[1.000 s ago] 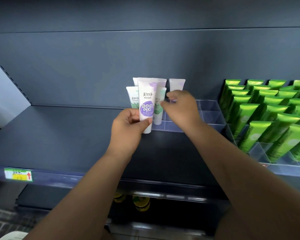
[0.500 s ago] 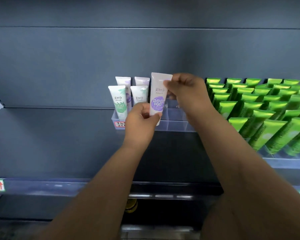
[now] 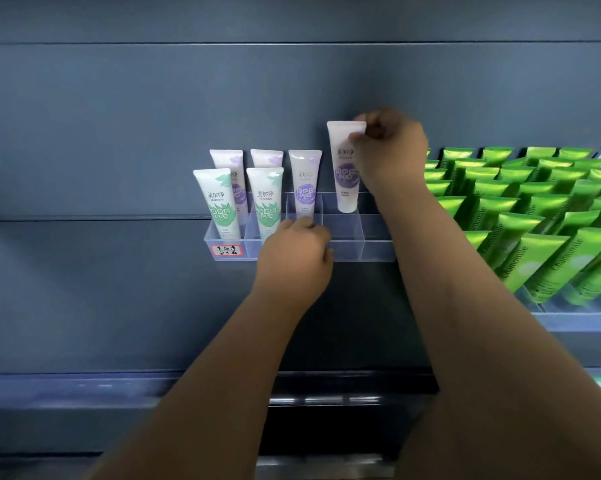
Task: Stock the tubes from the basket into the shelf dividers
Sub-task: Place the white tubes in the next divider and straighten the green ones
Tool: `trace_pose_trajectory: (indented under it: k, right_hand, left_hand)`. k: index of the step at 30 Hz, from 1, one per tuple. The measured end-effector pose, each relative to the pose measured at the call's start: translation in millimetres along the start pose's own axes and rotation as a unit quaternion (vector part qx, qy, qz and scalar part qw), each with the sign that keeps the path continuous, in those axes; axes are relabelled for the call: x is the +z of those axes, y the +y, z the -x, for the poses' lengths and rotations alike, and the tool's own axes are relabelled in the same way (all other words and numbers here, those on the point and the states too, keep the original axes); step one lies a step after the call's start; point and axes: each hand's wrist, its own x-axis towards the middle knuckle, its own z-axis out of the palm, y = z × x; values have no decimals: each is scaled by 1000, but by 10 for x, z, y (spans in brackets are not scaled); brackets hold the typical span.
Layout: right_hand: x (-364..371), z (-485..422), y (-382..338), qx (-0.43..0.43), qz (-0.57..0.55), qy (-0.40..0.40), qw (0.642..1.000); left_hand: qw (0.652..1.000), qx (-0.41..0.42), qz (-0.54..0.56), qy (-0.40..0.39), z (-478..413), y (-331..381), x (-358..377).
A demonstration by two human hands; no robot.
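Held tube: the purple-label tube [image 3: 345,168] hangs upright, crimped end up and cap down. Its cap is just above the rear walls of the clear divider tray [image 3: 375,251], and we judge it not yet seated.
Right hand: our right hand [image 3: 391,150] has its fingers [image 3: 356,136] clamped on the tube's top crimp, so the tube lies below and to the left of them.
Left hand: our left hand [image 3: 296,258] sits at the tray's front wall with its fingers curled. We cannot tell whether they grip the wall or only rest on it.
Neighbour: a matching purple tube [image 3: 305,183] stands in the slot just to the left, beside two green-leaf tubes [image 3: 219,204].
Axis: the tube's long axis is vertical and in line with the open slot beneath it.
Nearer hand: the right hand already carries the tube, while the left is nearer the tray's front.
Next move: in our judgement it is a straight drop, cap first, between the slot walls.
Risk: the cap may catch on a divider wall and tip the tube toward its neighbour.
Basket: not in view.
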Motion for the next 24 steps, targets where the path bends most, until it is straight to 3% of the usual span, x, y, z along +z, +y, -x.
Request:
trace_pose_trajectory:
  k: [6,10,15,24]
  right_hand:
    - [157,47,107,12,69,2,998]
    - [224,82,235,27,97,-21,995]
    - [223,68,287,53,78,-34,995]
    - [214,33,297,63,80,-34,994]
  left_hand:
    - [998,-44,19,41,7,7,-85]
    - [995,-10,-48,89,24,-30,-140]
    - [997,-23,-63,28,74,-5,-171]
    - [997,-45,-44,40,187,-34,-282]
